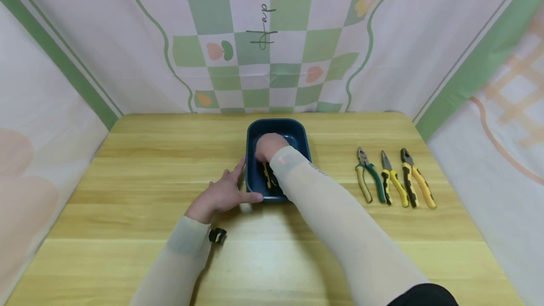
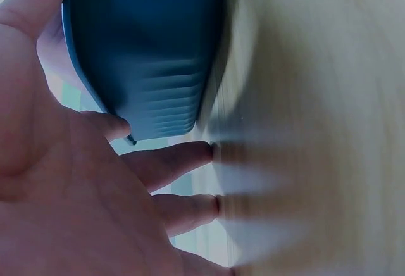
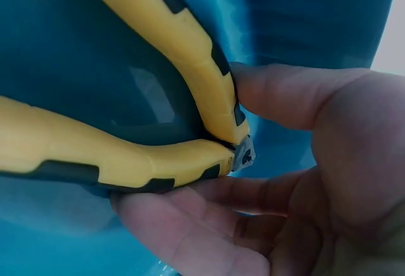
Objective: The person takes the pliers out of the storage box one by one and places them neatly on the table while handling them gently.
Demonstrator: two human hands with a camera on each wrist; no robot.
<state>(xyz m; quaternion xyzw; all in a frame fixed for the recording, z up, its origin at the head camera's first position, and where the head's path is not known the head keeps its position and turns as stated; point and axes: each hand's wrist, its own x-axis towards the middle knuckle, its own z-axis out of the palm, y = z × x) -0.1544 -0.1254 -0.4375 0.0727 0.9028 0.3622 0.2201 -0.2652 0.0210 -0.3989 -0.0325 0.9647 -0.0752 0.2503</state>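
Observation:
A dark blue rectangular plastic bin (image 1: 297, 131) stands at the middle of the table. My right hand (image 1: 271, 144) reaches down into it. In the right wrist view, its thumb and fingers hold a pair of pliers (image 3: 205, 89) with yellow and black handles, close to the pivot. The handles are spread apart, and the jaws are mostly hidden. In the head view, the wrist and sleeve cover much of the pliers. My left hand (image 1: 223, 195) touches the bin's near left corner, thumb along the near side and fingers spread straight. In the left wrist view, other fingertips rest on the table.
To the right lie pliers with green and cream handles (image 1: 369, 178), needle-nose pliers (image 1: 393, 178) with yellow and black handles, and pliers with black and orange-yellow handles (image 1: 416, 178). A patterned cloth (image 1: 272, 74) hangs behind the wooden table (image 1: 170, 155).

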